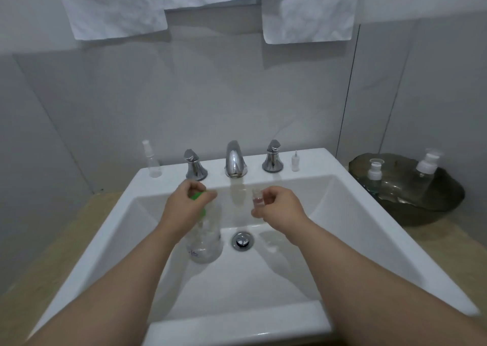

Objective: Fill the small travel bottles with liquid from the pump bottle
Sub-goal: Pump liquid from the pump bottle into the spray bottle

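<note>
Over the sink (342,214) to catch drips, our left hand (184,206) grips the pump bottle (205,240) while our right hand (279,208) pinches a small bottle (257,200) alongside.

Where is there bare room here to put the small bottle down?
Free: the front rim, the basin floor between it and the drain, and the beige counter left of the sink. Crowded: the back ledge, with spray bottle, faucet, handles and white cap; the dark bowl holds two bottles; the pump bottle stands left of the drain.
</note>
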`<state>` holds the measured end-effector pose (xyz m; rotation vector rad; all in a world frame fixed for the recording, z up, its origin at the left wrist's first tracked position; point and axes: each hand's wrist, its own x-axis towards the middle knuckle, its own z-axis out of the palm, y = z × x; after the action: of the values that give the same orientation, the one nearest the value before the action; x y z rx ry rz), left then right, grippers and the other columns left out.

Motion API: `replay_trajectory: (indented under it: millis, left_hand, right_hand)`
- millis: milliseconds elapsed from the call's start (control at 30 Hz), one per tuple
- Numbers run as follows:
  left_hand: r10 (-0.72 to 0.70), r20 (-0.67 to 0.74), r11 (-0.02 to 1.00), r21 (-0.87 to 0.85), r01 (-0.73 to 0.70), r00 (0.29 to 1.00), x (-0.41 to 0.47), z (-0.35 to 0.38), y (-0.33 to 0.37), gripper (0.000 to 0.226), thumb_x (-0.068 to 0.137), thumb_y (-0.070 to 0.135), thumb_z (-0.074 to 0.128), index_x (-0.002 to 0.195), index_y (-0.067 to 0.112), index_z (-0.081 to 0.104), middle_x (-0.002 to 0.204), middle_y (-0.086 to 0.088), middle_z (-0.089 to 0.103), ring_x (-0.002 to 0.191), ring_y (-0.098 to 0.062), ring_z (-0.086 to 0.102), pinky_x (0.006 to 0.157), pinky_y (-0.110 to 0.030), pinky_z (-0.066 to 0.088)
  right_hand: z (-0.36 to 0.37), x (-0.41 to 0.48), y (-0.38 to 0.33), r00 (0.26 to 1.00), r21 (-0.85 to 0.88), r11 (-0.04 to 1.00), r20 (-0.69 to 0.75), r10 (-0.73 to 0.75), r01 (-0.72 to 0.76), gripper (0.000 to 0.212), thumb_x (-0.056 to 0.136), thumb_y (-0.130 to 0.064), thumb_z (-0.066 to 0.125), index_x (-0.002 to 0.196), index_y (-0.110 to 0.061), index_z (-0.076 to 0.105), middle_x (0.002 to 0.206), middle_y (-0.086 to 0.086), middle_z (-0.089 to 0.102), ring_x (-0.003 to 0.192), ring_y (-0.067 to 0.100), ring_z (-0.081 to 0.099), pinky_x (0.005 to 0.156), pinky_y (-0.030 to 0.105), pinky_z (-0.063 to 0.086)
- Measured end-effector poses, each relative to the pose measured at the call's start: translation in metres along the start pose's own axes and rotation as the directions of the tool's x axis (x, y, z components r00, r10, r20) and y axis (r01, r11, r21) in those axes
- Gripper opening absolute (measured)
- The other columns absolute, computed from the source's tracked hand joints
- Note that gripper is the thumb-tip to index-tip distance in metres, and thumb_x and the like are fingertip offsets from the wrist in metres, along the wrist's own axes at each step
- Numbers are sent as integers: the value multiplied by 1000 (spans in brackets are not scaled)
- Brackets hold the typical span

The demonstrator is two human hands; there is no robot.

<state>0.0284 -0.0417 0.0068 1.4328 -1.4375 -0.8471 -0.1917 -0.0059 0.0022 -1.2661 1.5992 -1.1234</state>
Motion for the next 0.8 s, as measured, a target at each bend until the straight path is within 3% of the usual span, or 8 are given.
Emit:
replay_trajectory:
  millis: [167,267,333,433,533,667,733,800]
  left_hand:
    - [239,-292,962,202,-185,926,-8,-13,29,48,73,71,52,86,25,56,86,10,63,83,-17,60,91,-47,50]
    - [578,-403,811,379,-446,709,-20,-13,48,31,87,47,57,86,17,54,82,2,56,78,-22,53,82,-44,47]
    - [780,-234,618,441,-651,581,-34,5,68,21,91,34,59,84,14,56,79,1,54,73,-20,49,72,-36,42]
    - [734,93,576,441,-688,673,-46,46,88,15,96,29,60,86,18,60,77,7,61,69,-19,55,68,-37,48]
    - [715,50,515,636,-574,697,-39,71,97,4,94,16,65,91,14,66,75,-4,68,64,-37,62,57,-42,53]
    - [734,133,328,789,-519,666,-39,86,98,17,73,-2,73,84,9,65,67,-8,63,47,-36,56,40,-34,42]
    - [727,223,274,773,-572,650,-48,101,90,20,70,-1,74,86,9,68,71,-7,65,46,-36,58,40,-33,41]
    - [645,322,340,691,-638,693,-54,121,83,19,85,7,68,103,13,71,90,-6,72,67,-38,68,53,-41,53]
  right_hand:
    - [-24,-3,-18,999,45,999,-45,-24,26,22,75,-10,83,86,-19,66,92,4,71,73,19,62,76,36,55]
    - [-45,-10,-14,998,6,1000,-49,-25,26,25,73,-7,84,86,-20,68,92,5,70,73,19,62,77,39,56]
    - [-59,-16,-8,998,-16,1000,-56,-11,10,25,72,-7,85,87,-19,69,91,4,68,75,19,62,81,42,58]
    - [-80,-23,4,996,-40,999,-86,7,-10,26,71,-8,84,88,-19,69,92,6,69,75,20,63,79,42,58]
    - [-98,-32,17,994,-54,998,-107,15,-21,25,73,-8,83,90,-19,69,92,5,69,75,21,63,78,41,57]
    - [-110,-38,30,990,-3,999,-137,46,-47,25,76,-6,82,93,-18,69,94,4,71,77,19,65,83,43,58]
    - [-111,-37,31,988,4,999,-144,50,-50,24,77,-6,81,93,-18,68,91,2,70,75,19,64,81,40,57]
    - [-113,-34,32,986,-8,999,-160,46,-47,23,78,-8,80,94,-18,68,89,0,70,75,18,65,78,37,56]
